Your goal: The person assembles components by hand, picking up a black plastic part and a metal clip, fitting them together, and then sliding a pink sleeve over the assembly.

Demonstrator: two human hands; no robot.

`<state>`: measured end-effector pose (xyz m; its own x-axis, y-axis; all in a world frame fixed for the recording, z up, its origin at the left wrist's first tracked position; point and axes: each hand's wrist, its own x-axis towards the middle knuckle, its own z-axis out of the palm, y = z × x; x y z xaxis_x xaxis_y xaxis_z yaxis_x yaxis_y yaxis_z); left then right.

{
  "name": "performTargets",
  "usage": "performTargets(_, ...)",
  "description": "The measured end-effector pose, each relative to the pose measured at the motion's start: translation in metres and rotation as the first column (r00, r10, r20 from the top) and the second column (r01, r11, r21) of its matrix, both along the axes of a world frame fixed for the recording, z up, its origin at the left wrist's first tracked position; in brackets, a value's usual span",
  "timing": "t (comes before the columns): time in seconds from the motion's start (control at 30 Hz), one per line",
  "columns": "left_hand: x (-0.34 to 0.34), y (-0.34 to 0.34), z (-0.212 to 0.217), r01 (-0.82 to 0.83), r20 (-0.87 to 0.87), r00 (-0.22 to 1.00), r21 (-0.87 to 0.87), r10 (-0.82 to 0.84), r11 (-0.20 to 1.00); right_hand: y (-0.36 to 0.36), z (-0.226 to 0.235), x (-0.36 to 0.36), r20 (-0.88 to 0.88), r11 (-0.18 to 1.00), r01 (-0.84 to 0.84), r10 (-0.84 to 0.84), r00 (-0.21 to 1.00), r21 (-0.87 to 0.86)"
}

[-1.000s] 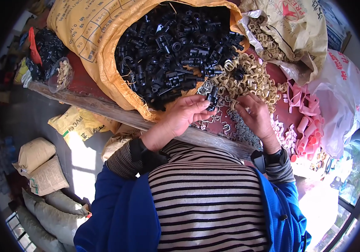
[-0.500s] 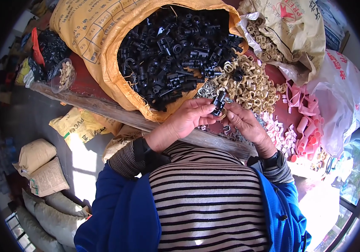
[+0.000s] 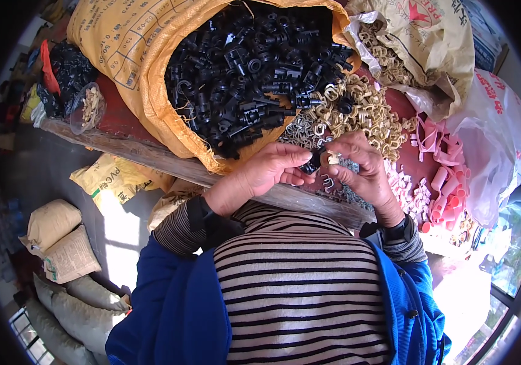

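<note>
The person's left hand [image 3: 266,173] and right hand [image 3: 361,167] meet close together just above the near edge of the wooden table [image 3: 151,155], in front of the striped shirt [image 3: 300,292]. The left hand is closed in a pinch on a small black plastic part [image 3: 311,163], thumb and fingers around its near end. The right hand is likewise closed, its fingertips gripping a small beige clip [image 3: 333,158] held against the black part; the two pieces touch between the hands. How far the clip is seated on the part cannot be told. Directly behind the hands lies a loose heap of beige clips [image 3: 358,112] on the red table covering. To the left of that heap, an open yellow woven sack [image 3: 151,79] lies on its side, filled with black plastic parts [image 3: 254,67]. To the right of the hands, pink plastic pieces [image 3: 437,176] are spread beside a white plastic bag [image 3: 498,140]. Filled sacks [image 3: 59,237] rest on the floor at lower left.
</note>
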<state>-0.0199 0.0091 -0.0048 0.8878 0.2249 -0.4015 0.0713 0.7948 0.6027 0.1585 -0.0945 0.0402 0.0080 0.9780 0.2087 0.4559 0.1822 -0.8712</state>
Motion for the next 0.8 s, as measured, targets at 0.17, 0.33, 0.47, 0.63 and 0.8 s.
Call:
performTargets(0.17, -0.002, 0.003, 0.0, 0.115, 0.024, 0.993, -0.04, -0.114, 0.993, 0.006, 0.006, -0.007, 0.212, 0.989, -0.094, 0.069, 0.975, 0.111)
performTargets(0.33, -0.005, 0.004, 0.002, 0.189, 0.065, 0.98, -0.054, -0.186, 0.98, 0.01, 0.005, -0.003, 0.206, 0.974, -0.204, 0.18, 0.962, 0.099)
performTargets(0.47, -0.004, 0.002, -0.003, 0.224, 0.049, 0.974, -0.05, -0.222, 0.973, 0.01, 0.004, -0.001, 0.171, 0.964, -0.265, 0.26, 0.951, 0.009)
performTargets(0.63, -0.001, 0.002, 0.004, 0.275, 0.024, 0.961, -0.022, -0.274, 0.961, -0.001, -0.003, -0.005, 0.253, 0.985, -0.165, 0.148, 0.956, 0.047)
performTargets(0.8, 0.001, 0.004, 0.003, 0.163, -0.013, 0.986, -0.027, -0.164, 0.986, -0.046, -0.01, 0.043, 0.259, 0.918, 0.39, -0.361, 0.896, -0.072)
